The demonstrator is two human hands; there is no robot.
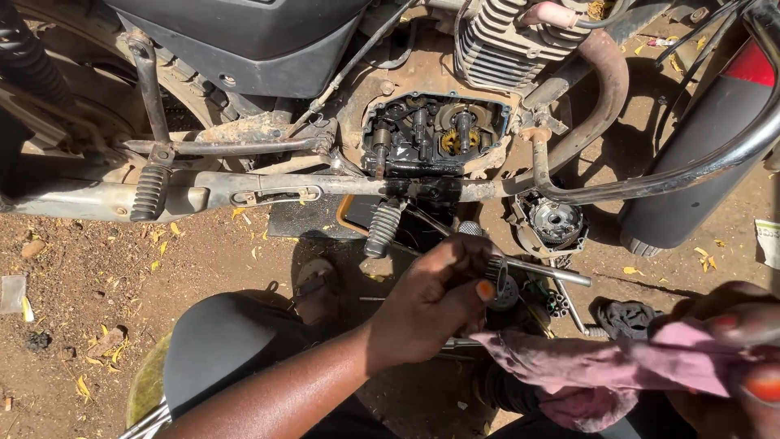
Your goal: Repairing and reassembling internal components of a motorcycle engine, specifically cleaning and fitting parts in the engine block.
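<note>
**Hands, rag and metal part beside an opened engine**

Below the opened engine, over the dirt ground, the left hand is closed around a small toothed metal part, thumb and fingers pinching it near the middle of the view. One end of a pink rag hangs just under that hand, and the rag stretches toward the lower right corner. The right hand at that corner has its fingers clamped on the rag's other end; only part of this hand shows.

Just behind the left hand a steel bar juts out to the right, close to the part; whether it touches the fingers cannot be told. A round clutch cover lies on the ground right of the engine, under the curved crash bar. A ribbed footpeg hangs below the engine, and the exhaust pipe runs along the left side. The person's dark-clad knee fills the lower left.
</note>
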